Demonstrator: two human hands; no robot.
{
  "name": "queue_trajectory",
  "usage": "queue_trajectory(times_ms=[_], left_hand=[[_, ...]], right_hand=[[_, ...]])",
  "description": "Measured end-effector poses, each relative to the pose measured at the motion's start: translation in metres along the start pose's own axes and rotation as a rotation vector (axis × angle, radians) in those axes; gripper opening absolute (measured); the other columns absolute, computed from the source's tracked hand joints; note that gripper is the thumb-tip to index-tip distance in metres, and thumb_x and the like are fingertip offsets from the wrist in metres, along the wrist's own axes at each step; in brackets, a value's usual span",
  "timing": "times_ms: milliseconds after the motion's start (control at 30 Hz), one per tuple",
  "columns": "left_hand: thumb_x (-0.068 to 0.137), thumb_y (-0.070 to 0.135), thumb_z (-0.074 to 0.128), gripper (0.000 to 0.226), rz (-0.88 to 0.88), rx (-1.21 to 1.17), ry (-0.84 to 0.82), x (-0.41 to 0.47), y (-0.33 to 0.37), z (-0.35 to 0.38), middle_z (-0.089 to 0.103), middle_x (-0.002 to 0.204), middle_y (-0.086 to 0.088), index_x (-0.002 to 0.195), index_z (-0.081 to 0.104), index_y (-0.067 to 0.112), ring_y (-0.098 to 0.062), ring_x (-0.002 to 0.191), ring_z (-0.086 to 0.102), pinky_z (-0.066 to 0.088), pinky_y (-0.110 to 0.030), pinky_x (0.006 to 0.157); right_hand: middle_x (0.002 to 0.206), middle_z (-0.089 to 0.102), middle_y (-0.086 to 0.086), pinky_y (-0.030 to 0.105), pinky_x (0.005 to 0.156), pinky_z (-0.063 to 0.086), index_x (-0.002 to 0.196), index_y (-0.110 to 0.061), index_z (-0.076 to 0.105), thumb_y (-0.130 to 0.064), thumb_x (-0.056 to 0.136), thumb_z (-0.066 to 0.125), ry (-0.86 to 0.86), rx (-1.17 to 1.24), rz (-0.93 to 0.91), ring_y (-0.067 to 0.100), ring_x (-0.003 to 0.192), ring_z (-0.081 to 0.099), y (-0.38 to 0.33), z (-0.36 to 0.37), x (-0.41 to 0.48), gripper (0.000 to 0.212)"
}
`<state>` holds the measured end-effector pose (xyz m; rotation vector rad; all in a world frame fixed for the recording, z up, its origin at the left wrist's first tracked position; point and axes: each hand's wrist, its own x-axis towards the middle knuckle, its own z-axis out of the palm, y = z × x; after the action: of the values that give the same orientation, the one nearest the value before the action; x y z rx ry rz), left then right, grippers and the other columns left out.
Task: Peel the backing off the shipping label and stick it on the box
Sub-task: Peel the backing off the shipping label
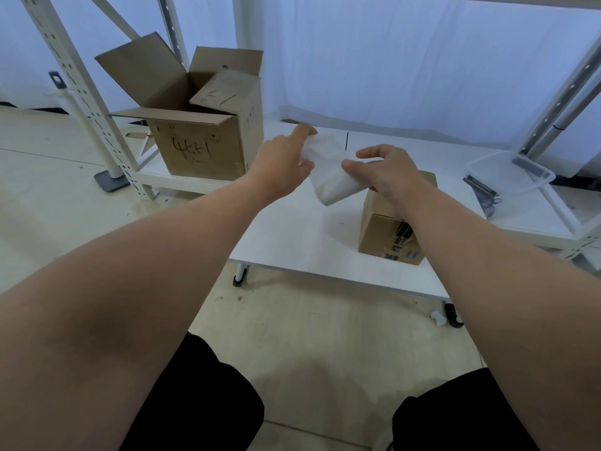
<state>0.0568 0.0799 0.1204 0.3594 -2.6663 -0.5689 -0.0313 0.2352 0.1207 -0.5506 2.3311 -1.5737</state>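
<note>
- The left hand (pixel 283 161) and right hand (pixel 387 172) hold the white shipping label (pixel 328 170) in the air between them, above the white tabletop (pixel 292 236).
- Fingers of both hands pinch the sheet at opposite ends (label and backing cannot be told apart).
- The small closed box (pixel 387 232) sits on the tabletop, under the right wrist, which hides part of its top.
- An open cardboard carton (pixel 195 125) stands on a low shelf to the left; a clear plastic tray (pixel 507 172) lies far right.

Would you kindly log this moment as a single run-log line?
stage: peeling | left hand: holds label | right hand: pinches label | label: above table, not on small box
</note>
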Motion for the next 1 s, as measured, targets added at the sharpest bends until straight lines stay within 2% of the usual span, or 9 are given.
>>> queue_trajectory(times_ms=[100, 267, 367, 467, 533, 633, 733, 833, 1000], left_hand=[[0.089, 0.015, 0.053, 0.046, -0.022, -0.041, -0.043, 0.0, 0.004, 0.001, 0.06, 0.104, -0.016, 0.132, 0.037, 0.016, -0.036, 0.096, 0.057, 0.046, -0.043, 0.089], [0.082, 0.028, 0.065, 0.066, 0.006, 0.026, -0.103, 0.003, 0.007, 0.007, 0.059, 0.122, -0.006, 0.138, 0.031, 0.024, -0.03, 0.111, 0.053, 0.036, -0.043, 0.1], [0.083, 0.038, 0.063, 0.051, 0.059, 0.066, -0.086, 0.006, 0.012, 0.01, 0.059, 0.123, 0.003, 0.129, 0.045, 0.025, -0.023, 0.116, 0.05, 0.03, -0.041, 0.1], [0.087, 0.04, 0.056, 0.029, 0.092, 0.162, -0.088, 0.008, 0.014, 0.013, 0.065, 0.113, 0.006, 0.112, 0.059, 0.025, -0.021, 0.111, 0.051, 0.028, -0.039, 0.097], [0.089, 0.038, 0.051, 0.024, 0.085, 0.21, -0.089, 0.009, 0.014, 0.013, 0.067, 0.105, 0.004, 0.105, 0.063, 0.025, -0.021, 0.107, 0.052, 0.027, -0.039, 0.096], [0.09, 0.036, 0.049, 0.021, 0.034, 0.209, -0.075, 0.01, 0.012, 0.012, 0.066, 0.102, 0.005, 0.1, 0.064, 0.025, -0.02, 0.104, 0.052, 0.026, -0.037, 0.091], [0.09, 0.039, 0.052, 0.019, -0.026, 0.21, -0.071, 0.012, 0.008, 0.01, 0.064, 0.105, 0.007, 0.098, 0.065, 0.026, -0.02, 0.106, 0.051, 0.025, -0.037, 0.09], [0.091, 0.039, 0.054, 0.019, -0.071, 0.237, -0.077, 0.013, 0.004, 0.01, 0.064, 0.108, 0.006, 0.098, 0.064, 0.025, -0.02, 0.109, 0.051, 0.025, -0.038, 0.092], [0.091, 0.039, 0.053, 0.013, -0.144, 0.281, -0.092, 0.012, -0.003, 0.011, 0.063, 0.109, 0.004, 0.091, 0.061, 0.028, -0.021, 0.108, 0.05, 0.026, -0.039, 0.093]], right_hand=[[0.103, 0.061, 0.007, 0.018, 0.066, 0.045, 0.117, -0.01, 0.056, -0.013, 0.08, 0.07, 0.001, 0.004, -0.006, 0.019, 0.092, 0.058, 0.0, 0.001, 0.001, 0.039], [0.09, 0.063, -0.001, 0.029, 0.077, 0.046, 0.122, -0.019, 0.045, -0.011, 0.085, 0.059, -0.005, -0.276, -0.164, 0.016, 0.086, 0.058, 0.006, 0.005, 0.002, 0.041], [0.089, 0.063, -0.004, 0.032, 0.08, 0.047, 0.127, -0.022, 0.043, -0.014, 0.086, 0.06, -0.018, -0.349, -0.24, 0.016, 0.085, 0.058, 0.007, 0.008, 0.003, 0.046], [0.088, 0.062, -0.007, 0.038, 0.085, 0.05, 0.133, -0.024, 0.039, -0.017, 0.086, 0.061, -0.044, -0.453, -0.308, 0.016, 0.086, 0.059, 0.008, 0.011, 0.003, 0.052], [0.085, 0.061, -0.009, 0.042, 0.092, 0.047, 0.134, -0.025, 0.039, -0.017, 0.087, 0.06, -0.044, -0.499, -0.341, 0.015, 0.087, 0.056, 0.009, 0.011, 0.002, 0.053], [0.083, 0.064, -0.012, 0.038, 0.098, 0.037, 0.133, -0.025, 0.04, -0.02, 0.087, 0.058, -0.021, -0.523, -0.351, 0.017, 0.096, 0.057, 0.008, 0.01, 0.002, 0.049], [0.088, 0.072, -0.01, 0.031, 0.088, 0.023, 0.132, -0.026, 0.041, -0.022, 0.089, 0.055, -0.018, -0.552, -0.334, 0.015, 0.105, 0.055, 0.007, 0.008, 0.001, 0.046], [0.089, 0.072, -0.01, 0.03, 0.085, 0.02, 0.133, -0.025, 0.04, -0.022, 0.089, 0.055, -0.032, -0.549, -0.329, 0.013, 0.104, 0.055, 0.005, 0.01, 0.0, 0.047], [0.093, 0.073, -0.009, 0.03, 0.089, 0.022, 0.135, -0.025, 0.039, -0.02, 0.088, 0.054, -0.038, -0.56, -0.345, 0.013, 0.107, 0.055, 0.004, 0.013, -0.001, 0.05]])
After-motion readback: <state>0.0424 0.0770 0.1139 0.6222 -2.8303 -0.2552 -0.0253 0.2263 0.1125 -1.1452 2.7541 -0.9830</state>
